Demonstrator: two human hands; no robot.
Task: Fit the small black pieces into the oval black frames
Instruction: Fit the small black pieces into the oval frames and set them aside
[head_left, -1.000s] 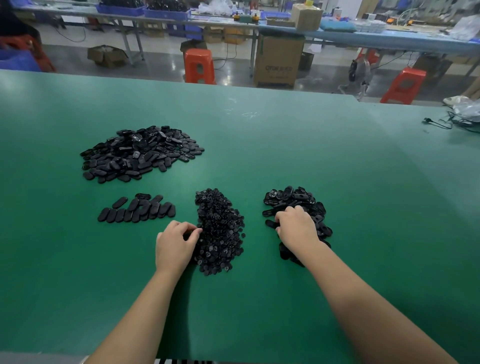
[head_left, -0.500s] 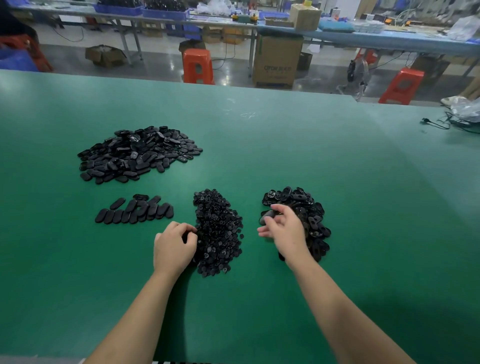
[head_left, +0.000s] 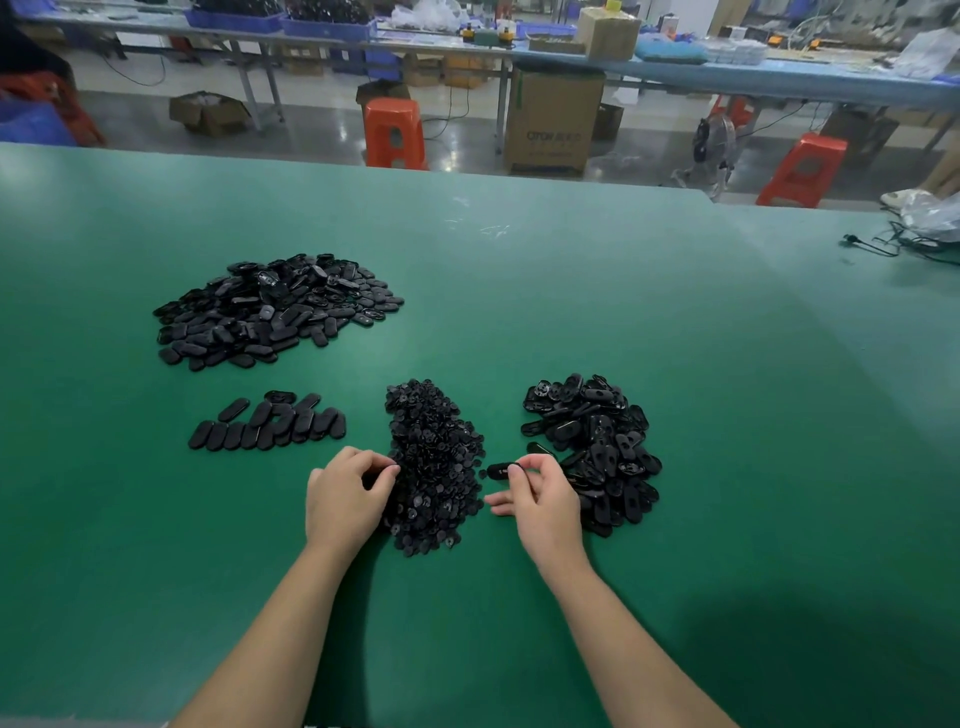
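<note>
A heap of small black pieces (head_left: 434, 457) lies in the middle of the green table (head_left: 675, 364). To its right is a pile of oval black frames (head_left: 597, 441). My right hand (head_left: 540, 499) pinches one oval frame (head_left: 501, 471) between thumb and fingers, held just left of that pile. My left hand (head_left: 345, 493) rests at the left edge of the small-piece heap with its fingers curled into it; what they hold is hidden.
A large heap of oval black parts (head_left: 275, 312) sits at the far left, with a short row of ovals (head_left: 267, 428) laid out in front of it. A black cable (head_left: 893, 244) lies at the table's right edge. Stools and boxes stand beyond the table.
My right hand has lifted one oval frame out of the right pile and carried it left toward the small-piece heap. My left hand has stayed at the heap's left edge.
</note>
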